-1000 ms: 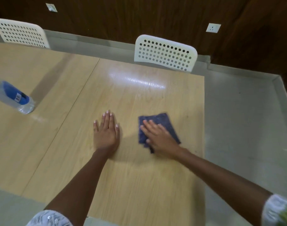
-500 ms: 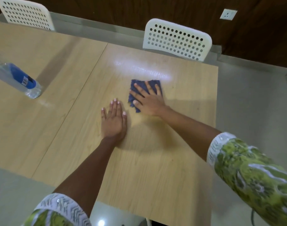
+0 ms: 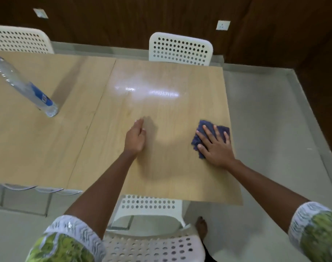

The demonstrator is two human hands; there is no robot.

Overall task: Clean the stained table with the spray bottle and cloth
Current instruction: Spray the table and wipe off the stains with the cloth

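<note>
Cloth: dark blue, folded, flat on the tabletop at centre right of the frame, hard against the right-hand edge. Pinned there under the right hand, fingers straight and spread, palm down, pressing rather than gripping. Left hand near the middle of the frame, turned on its edge with fingers loosely extended, holding nothing; whether it touches the wood or hangs just above it, hard to tell (slightly blurred).

Spray bottle: clear plastic with a blue label, at the upper left of the frame, standing on the neighbouring panel of the tabletop beyond the seam, well apart from both hands; its top cut off by the frame edge.

Step in hand, by judgement: the wiping pass, cloth worked under a flat palm at the right margin of the surface. Bright sheen near the far edge, towards the white chair, possibly wet spray or only lamp glare. No distinct stain visible.

Next move, likely: a sweep back across towards the centre or up to the sheen, with steady downward pressure, keeping the cloth from sliding off the right edge and the folds from bunching.
</note>
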